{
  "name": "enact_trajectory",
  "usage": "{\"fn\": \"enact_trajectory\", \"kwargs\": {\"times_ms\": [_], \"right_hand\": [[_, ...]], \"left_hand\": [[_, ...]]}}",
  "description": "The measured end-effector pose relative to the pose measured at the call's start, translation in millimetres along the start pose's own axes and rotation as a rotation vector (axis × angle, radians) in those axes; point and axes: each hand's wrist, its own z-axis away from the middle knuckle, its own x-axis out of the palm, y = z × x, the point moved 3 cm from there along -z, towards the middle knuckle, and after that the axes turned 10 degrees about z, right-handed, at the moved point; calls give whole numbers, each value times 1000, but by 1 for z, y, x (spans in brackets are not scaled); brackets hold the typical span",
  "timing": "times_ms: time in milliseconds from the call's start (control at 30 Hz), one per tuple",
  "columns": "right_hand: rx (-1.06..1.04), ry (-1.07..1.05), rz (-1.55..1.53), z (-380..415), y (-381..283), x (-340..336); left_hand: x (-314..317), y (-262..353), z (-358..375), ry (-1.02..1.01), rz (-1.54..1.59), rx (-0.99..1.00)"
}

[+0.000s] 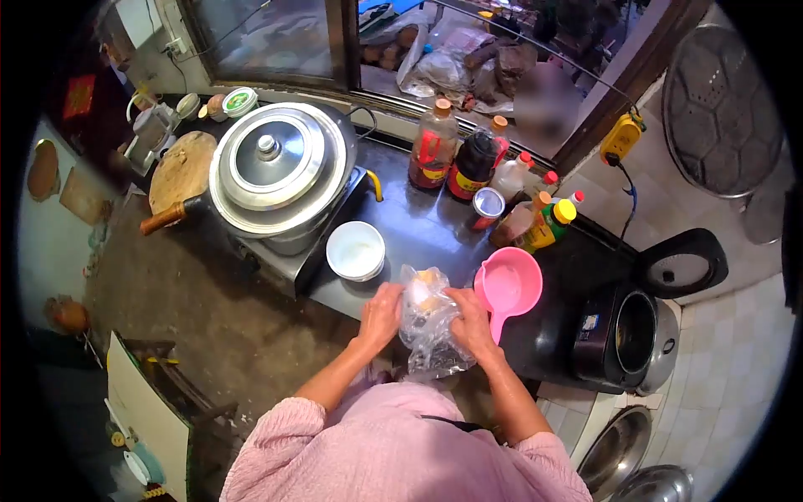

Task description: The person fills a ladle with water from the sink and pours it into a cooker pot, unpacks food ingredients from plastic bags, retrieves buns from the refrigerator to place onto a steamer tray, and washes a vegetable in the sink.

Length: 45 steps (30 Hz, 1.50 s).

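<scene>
A clear plastic bag (pixel 435 347) hangs between my two hands at the counter's front edge. Pale white and yellowish contents show near its top; I cannot make out what they are. My left hand (pixel 382 316) grips the bag's left side, fingers closed. On the right side, my right hand (pixel 471 322) is closed on the plastic too. A white tub (pixel 355 251) stands just beyond my left hand. Close to my right hand sits a pink dipper (pixel 508 282), its handle pointing toward me.
A large lidded steel pot (pixel 280 167) sits on the stove at left, beside a round wooden board (pixel 182 171). Several sauce bottles (pixel 433 144) line the window side. An open rice cooker (pixel 615 335) stands at right, above steel basins (pixel 615 452).
</scene>
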Motion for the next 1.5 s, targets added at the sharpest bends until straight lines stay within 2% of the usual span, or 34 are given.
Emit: {"fn": "enact_trajectory", "kwargs": {"times_ms": [33,133,167,267,300,367,433,467,567,667,700,800,867,933,1000,1067,1100,1133,1200,1233,1267,1300,1333,1367,1400,1433,1467,1500], "right_hand": [[-43,-41,-45,-2,-7,1],[73,-60,-76,-3,-20,13],[15,-5,-80,-4,-13,20],[95,-2,-102,-12,17,24],[109,75,-121,-15,22,20],[110,5,-232,-17,21,7],[93,-74,-346,-18,13,-10],[12,-133,-381,-17,7,-16],[-252,-327,-452,-11,-15,-29],[-287,-546,-403,-7,-41,-46],[-262,-617,-454,-8,-40,-47],[-262,-631,-419,-7,-51,-65],[-327,-675,-396,-13,-32,-55],[-332,-711,-364,-22,-25,-51],[-243,-858,-385,-22,-22,-34],[-199,-953,-326,-19,-39,-18],[-220,-937,-452,-11,-31,15],[-341,-840,-257,-4,-44,25],[-257,-1027,-518,13,-82,34],[-212,-1113,-534,23,-85,49],[-163,-1197,-552,35,-86,63],[-86,-1297,-710,48,-103,56],[-77,-1339,-676,57,-110,61],[-16,-1376,-788,65,-118,66],[45,-1407,-897,72,-126,72],[1,-1404,-991,75,-138,84],[70,-1401,-952,74,-143,89],[21,-1272,-941,67,-138,109]], "left_hand": [[2,8,-4,2,67,44],[17,31,-11,-84,146,86],[23,36,-12,-154,130,115],[18,50,-8,-198,51,220],[11,48,-5,-144,166,136],[-14,37,0,-39,389,-16],[-28,31,11,-146,240,-6],[-29,37,15,-176,168,-24],[-10,62,15,-194,46,177],[18,68,23,-358,115,273],[20,66,31,-253,170,284],[19,49,57,-257,640,-224],[7,33,74,-60,914,-429],[-19,34,89,126,785,-469],[-38,21,106,296,731,-583],[-55,25,113,468,681,-500],[-64,28,115,549,654,-452],[-70,36,113,614,608,-389],[-84,51,109,732,513,-254],[-101,58,105,677,21,-87],[-113,63,101,638,-202,-104],[-128,78,96,588,-422,-120],[-138,89,93,531,-639,-134],[-143,89,91,580,-452,-218],[-146,87,90,601,-330,-193],[-147,82,88,625,-206,-165],[-149,78,87,646,-81,-138],[-152,93,87,637,81,-146]]}}
